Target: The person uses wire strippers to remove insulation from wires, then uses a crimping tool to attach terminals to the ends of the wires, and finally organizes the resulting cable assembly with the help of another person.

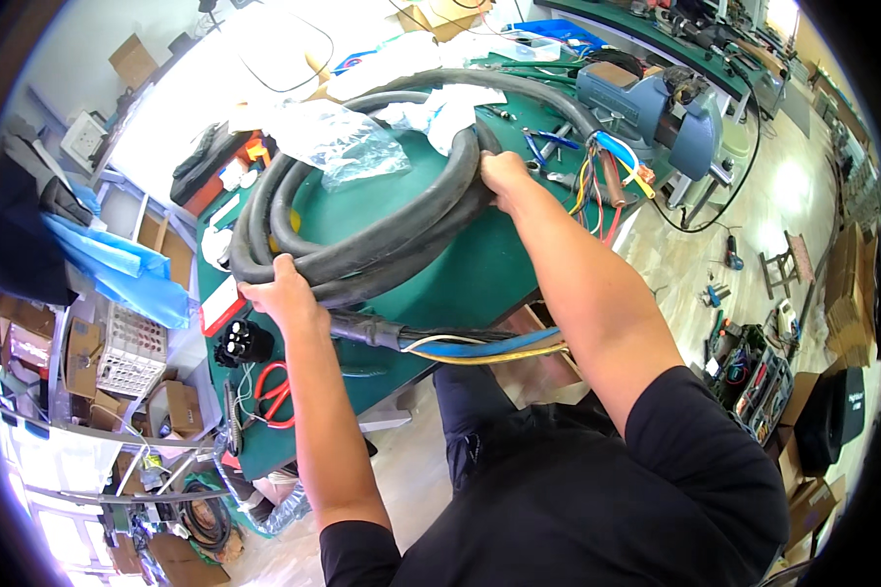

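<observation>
A thick black cable (396, 230) lies in a large coil of several loops over the green workbench top (440, 293). My left hand (291, 298) is closed round the loops at the near left of the coil. On its right side, my right hand (506, 180) grips the loops, with its fingertips hidden behind them. One stripped cable end passes below the coil, its blue core (489, 346) and yellow core (494, 359) reaching toward my right forearm. At the far right, the other end fans out into thin coloured wires and a brown core (612, 183). Clear plastic bags (338, 147) rest over the coil's far side.
Red-handled scissors (276, 396) and a black connector (244, 342) lie at the bench's left. A blue-grey bench vise (646, 108) stands at the far right, near blue-handled pliers (535, 147). On the floor at right sits an open toolbox (754, 377). Shelves with boxes line the left.
</observation>
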Demonstrator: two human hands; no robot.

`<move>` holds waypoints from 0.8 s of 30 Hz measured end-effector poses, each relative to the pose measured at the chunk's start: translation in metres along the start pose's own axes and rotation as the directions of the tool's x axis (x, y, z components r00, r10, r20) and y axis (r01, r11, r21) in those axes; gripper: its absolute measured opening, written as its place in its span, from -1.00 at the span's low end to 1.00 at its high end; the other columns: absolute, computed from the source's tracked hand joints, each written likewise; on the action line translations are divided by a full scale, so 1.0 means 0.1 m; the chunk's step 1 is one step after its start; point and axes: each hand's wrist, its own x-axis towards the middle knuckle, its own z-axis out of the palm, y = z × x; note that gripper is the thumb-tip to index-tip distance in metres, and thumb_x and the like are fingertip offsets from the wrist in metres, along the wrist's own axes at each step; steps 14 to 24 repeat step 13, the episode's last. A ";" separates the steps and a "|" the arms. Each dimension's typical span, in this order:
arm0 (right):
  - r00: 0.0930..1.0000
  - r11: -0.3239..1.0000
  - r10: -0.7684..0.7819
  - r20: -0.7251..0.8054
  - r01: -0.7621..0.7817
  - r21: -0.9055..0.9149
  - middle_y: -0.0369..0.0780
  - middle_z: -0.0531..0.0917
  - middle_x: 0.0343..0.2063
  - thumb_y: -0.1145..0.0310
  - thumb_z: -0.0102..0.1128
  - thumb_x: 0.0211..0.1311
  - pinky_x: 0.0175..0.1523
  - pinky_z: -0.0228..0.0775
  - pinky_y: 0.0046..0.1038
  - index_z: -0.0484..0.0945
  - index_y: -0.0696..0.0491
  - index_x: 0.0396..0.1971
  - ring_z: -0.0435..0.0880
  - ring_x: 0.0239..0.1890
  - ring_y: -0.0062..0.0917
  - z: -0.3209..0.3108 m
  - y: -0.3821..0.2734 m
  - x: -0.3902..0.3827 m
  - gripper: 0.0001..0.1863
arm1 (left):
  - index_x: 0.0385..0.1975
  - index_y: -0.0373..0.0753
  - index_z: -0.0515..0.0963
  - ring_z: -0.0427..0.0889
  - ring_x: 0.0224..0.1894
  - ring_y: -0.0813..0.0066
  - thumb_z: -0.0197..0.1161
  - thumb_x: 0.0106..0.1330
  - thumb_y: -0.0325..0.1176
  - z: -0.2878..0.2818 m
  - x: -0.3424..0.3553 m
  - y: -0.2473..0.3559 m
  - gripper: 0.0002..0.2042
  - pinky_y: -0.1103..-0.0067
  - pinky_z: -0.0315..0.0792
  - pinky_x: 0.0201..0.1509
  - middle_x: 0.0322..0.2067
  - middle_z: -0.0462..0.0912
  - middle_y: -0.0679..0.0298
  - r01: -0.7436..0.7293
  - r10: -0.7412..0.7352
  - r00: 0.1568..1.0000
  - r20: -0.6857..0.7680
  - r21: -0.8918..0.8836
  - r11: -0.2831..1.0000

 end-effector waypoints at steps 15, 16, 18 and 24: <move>0.987 0.988 -0.154 -0.045 0.155 0.013 0.04 0.60 -0.25 0.12 0.14 0.28 -0.41 0.62 -0.26 0.48 0.43 -0.19 0.69 -0.33 -0.25 -0.31 0.14 -0.82 -0.47 | 0.34 -0.42 -0.11 0.45 0.11 0.10 0.15 0.18 -0.43 -0.07 0.31 -0.07 -0.24 0.29 0.42 0.17 0.16 0.27 -0.13 0.028 -0.029 0.992 0.121 0.010 1.000; 0.987 0.988 -0.154 -0.045 0.155 0.013 0.04 0.60 -0.25 0.12 0.14 0.28 -0.41 0.62 -0.26 0.48 0.43 -0.19 0.69 -0.33 -0.25 -0.31 0.14 -0.82 -0.47 | 0.34 -0.42 -0.11 0.45 0.11 0.10 0.15 0.18 -0.43 -0.07 0.31 -0.07 -0.24 0.29 0.42 0.17 0.16 0.27 -0.13 0.028 -0.029 0.992 0.121 0.010 1.000; 0.987 0.988 -0.154 -0.045 0.155 0.013 0.04 0.60 -0.25 0.12 0.14 0.28 -0.41 0.62 -0.26 0.48 0.43 -0.19 0.69 -0.33 -0.25 -0.31 0.14 -0.82 -0.47 | 0.34 -0.42 -0.11 0.45 0.11 0.10 0.15 0.18 -0.43 -0.07 0.31 -0.07 -0.24 0.29 0.42 0.17 0.16 0.27 -0.13 0.028 -0.029 0.992 0.121 0.010 1.000; 0.987 0.988 -0.154 -0.045 0.155 0.013 0.04 0.60 -0.25 0.12 0.14 0.28 -0.41 0.62 -0.26 0.48 0.43 -0.19 0.69 -0.33 -0.25 -0.31 0.14 -0.82 -0.47 | 0.34 -0.42 -0.11 0.45 0.11 0.10 0.15 0.18 -0.43 -0.07 0.31 -0.07 -0.24 0.29 0.42 0.17 0.16 0.27 -0.13 0.028 -0.029 0.992 0.121 0.010 1.000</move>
